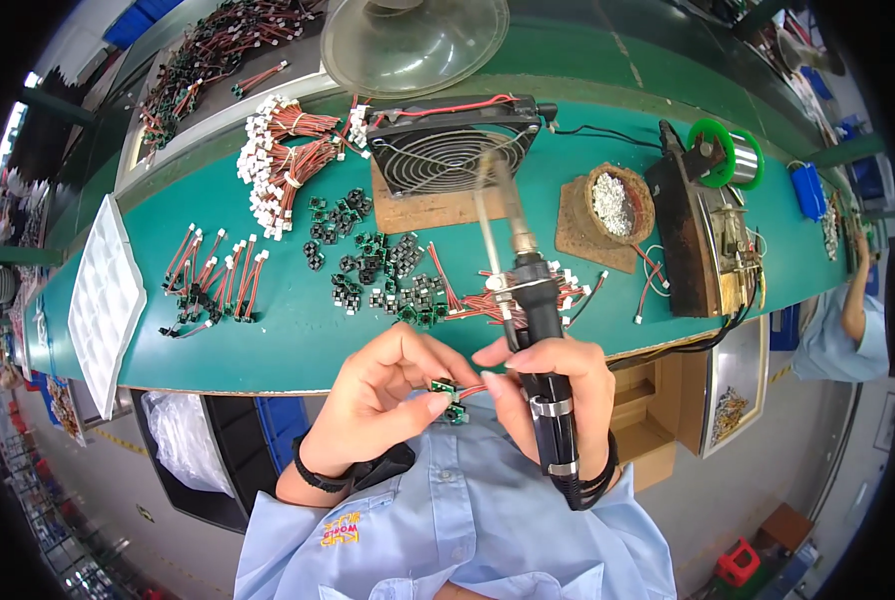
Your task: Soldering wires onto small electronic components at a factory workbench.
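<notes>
Close to my body, my left hand (380, 395) pinches a small green circuit board (444, 387) between thumb and fingers. A second bit of green board shows just below it. My right hand (568, 375) is wrapped around a black soldering iron (536, 290), whose tip points away over the bench, with a thin feed tube alongside. Red wires (474, 390) run from the board toward my right fingertips, which seem to hold them too. Past my hands lie loose black-and-green circuit boards (373, 255) and a pile of red-and-white wire leads (488, 305).
A black fan (455, 155) stands at the back, below a clear hood (415, 45). Bundled leads (290, 150) and finished-looking wired boards (218, 280) lie left, near a white tray (108, 300). Rightward are a round pot (640, 215), a solder spool (733, 155) and a co-worker's arm (854, 300).
</notes>
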Demonstrator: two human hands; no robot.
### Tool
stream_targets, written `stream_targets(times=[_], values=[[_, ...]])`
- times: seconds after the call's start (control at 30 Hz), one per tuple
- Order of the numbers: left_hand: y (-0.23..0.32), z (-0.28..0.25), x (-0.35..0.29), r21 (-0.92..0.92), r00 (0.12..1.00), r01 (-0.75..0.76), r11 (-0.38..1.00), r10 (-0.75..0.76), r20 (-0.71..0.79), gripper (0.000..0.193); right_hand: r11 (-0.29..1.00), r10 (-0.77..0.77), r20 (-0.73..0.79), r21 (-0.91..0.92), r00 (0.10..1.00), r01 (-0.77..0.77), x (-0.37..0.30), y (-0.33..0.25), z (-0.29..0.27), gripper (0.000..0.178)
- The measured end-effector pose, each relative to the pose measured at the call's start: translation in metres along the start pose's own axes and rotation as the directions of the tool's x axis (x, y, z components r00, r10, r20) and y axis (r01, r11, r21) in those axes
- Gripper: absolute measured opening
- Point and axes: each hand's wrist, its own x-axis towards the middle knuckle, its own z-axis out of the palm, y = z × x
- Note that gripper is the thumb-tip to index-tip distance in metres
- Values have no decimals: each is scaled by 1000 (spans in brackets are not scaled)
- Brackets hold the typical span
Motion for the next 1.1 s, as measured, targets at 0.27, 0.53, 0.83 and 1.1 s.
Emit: stream_targets(times=[0.27,0.53,0.83,1.1], values=[[-5,-3,2,171,952,-150,974,189,-242,14,921,-210,-170,-365,963,137,-10,-2,-12,38],[-7,-12,3,282,882,-189,941,289,-372,17,907,-169,122,-369,978,203,-47,0,-27,42],[-8,-9,5,285,881,-181,941,284,-378,18,924,-210,113,-303,971,235,-45,2,-22,39],[-10,-8,5,289,875,-185,939,291,-386,18,931,-196,117,-290,974,222,-45,3,-22,40]])
